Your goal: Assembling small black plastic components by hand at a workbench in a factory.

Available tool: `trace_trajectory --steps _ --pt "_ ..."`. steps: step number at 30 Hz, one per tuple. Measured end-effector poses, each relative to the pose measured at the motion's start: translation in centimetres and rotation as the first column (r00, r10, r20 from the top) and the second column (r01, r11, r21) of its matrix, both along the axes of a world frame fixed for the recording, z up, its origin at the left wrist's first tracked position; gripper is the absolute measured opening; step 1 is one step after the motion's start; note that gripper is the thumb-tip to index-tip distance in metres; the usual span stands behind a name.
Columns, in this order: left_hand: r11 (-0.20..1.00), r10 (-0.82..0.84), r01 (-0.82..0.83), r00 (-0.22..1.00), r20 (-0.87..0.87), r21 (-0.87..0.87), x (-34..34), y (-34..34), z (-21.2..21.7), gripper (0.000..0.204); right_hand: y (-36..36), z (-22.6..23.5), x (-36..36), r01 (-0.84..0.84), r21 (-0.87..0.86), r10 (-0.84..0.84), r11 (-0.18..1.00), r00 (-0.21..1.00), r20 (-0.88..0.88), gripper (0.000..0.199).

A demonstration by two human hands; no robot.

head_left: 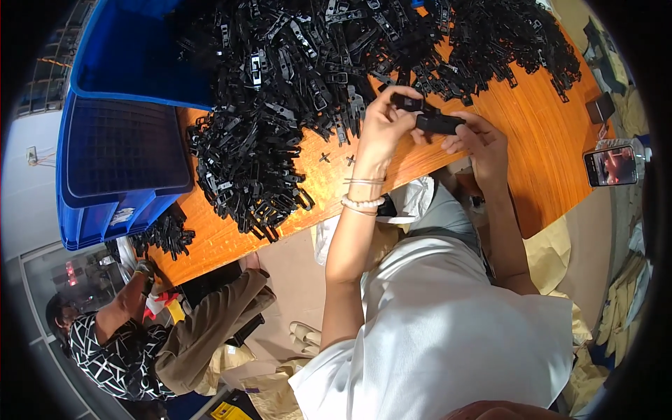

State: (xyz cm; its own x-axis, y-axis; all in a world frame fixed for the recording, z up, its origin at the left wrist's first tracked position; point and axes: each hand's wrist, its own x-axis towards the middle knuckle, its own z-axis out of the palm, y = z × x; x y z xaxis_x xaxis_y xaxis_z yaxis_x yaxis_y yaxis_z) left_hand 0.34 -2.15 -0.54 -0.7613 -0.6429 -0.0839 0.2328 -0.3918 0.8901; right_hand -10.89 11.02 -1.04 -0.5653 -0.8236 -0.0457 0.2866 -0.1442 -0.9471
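Note:
My left hand, with a beaded bracelet at its wrist, pinches a small black plastic part. From the other side, the fingertips of my right hand hold the end of a black plastic piece. Both hands are close together above the front edge of the wooden table. Whether the black pieces are joined or only touch, I cannot tell. Just beyond my hands lies a large heap of similar black plastic parts. Two small black cross-shaped bits rest left of my left wrist.
Blue plastic crates stand at the table's left end. Another person in a patterned shirt sits at lower left, one gloved hand at the table edge. A phone stands beyond the right edge. Brown paper bags lie around the floor.

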Motion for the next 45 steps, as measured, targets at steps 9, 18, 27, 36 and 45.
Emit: trace_trajectory --steps 9,18,27,36,45 --pt "0.654 0.155 0.154 0.931 0.33 -0.741 3.2 2.1 3.0 0.036 0.1 1.8 1.4 -0.009 0.021 0.012 1.0 0.988 -0.152 0.021" --pt "0.81 0.179 0.038 0.935 0.308 -0.585 4.4 3.4 2.9 0.038 -0.1 2.6 0.9 -0.131 0.034 0.128 0.991 0.831 -0.541 0.029" --pt "0.784 0.204 0.015 0.938 0.28 -0.621 6.3 4.1 1.9 0.036 -0.3 1.3 1.8 -0.233 0.059 0.235 0.971 0.866 -0.441 0.028" --pt "0.922 0.089 0.082 0.906 0.413 -0.378 8.8 4.0 0.9 0.035 -0.5 1.5 3.1 -0.328 0.012 0.319 0.945 0.908 -0.27 0.025" --pt "0.364 0.801 -0.073 0.533 0.272 -0.929 14.2 -2.3 2.1 0.004 -0.8 0.5 5.3 -0.445 0.354 0.554 0.823 0.766 -0.325 0.024"
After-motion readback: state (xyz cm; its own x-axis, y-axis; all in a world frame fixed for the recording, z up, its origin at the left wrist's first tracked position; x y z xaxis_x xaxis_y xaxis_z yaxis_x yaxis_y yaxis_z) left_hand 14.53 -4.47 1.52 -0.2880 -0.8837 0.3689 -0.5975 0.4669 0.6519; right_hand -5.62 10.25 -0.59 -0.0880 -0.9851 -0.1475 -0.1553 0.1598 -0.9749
